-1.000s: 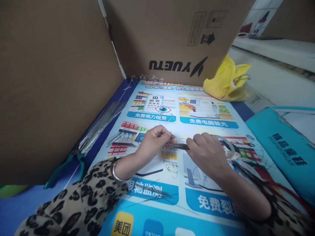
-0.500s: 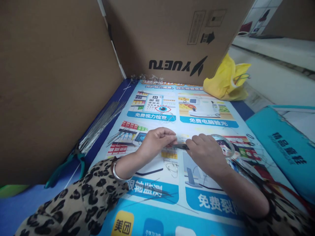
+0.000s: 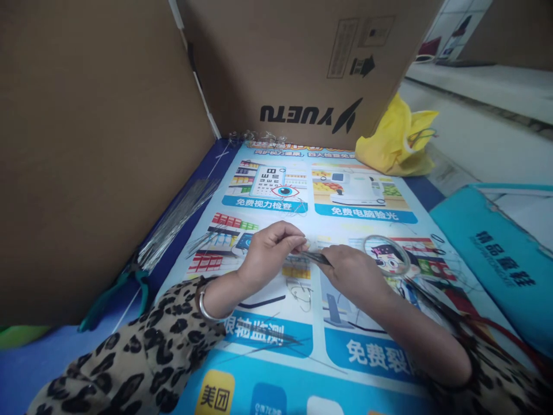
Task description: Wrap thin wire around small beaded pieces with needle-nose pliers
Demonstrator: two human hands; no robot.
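My right hand point(image 3: 354, 274) is wrapped round a pair of pliers point(image 3: 316, 257); only the narrow dark metal jaws show, pointing left. The handles are hidden in the palm. Thumb and fingertips of my left hand point(image 3: 273, 251) are pinched together at the tip of the jaws. Whatever lies between them is too small to make out. Below the left hand lies a bent piece of thin wire point(image 3: 301, 293). A coil of thin wire or clear tape ring point(image 3: 406, 259) rests just beyond my right hand.
A bundle of straight wires point(image 3: 173, 225) lies at the left beside teal-handled pliers point(image 3: 140, 282). Cardboard walls point(image 3: 276, 63) stand behind and at left. A yellow bag point(image 3: 391, 144) and a turquoise box point(image 3: 488, 248) are at right. Scissors-like dark blades point(image 3: 436, 302) lie near my right forearm.
My right hand has turned, its knuckles lower, and the pliers' jaws now tilt more, up to the left. My left hand stays pinched in nearly the same place.
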